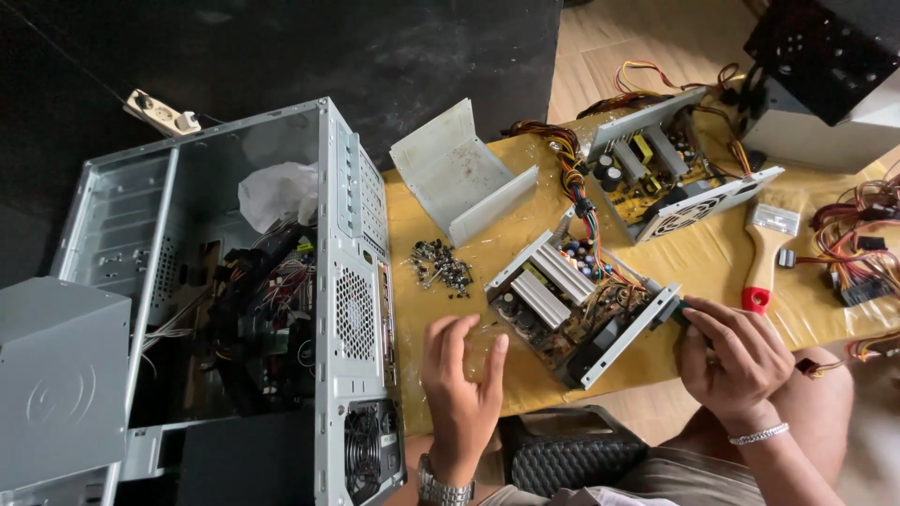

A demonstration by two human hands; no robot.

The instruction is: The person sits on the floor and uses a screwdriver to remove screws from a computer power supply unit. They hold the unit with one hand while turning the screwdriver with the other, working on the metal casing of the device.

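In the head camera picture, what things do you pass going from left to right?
Open computer case → pile of small screws → left hand → opened power supply → right hand → red-handled paintbrush

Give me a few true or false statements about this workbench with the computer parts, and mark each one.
1. The right hand touches the corner of the nearer open power supply. True.
2. The left hand holds the paintbrush. False: the brush lies on the yellow table cover, and the left hand holds nothing visible.
3. A pile of screws lies between the computer case and the power supply. True.
4. The computer case is closed. False: its side is open, showing wires inside.
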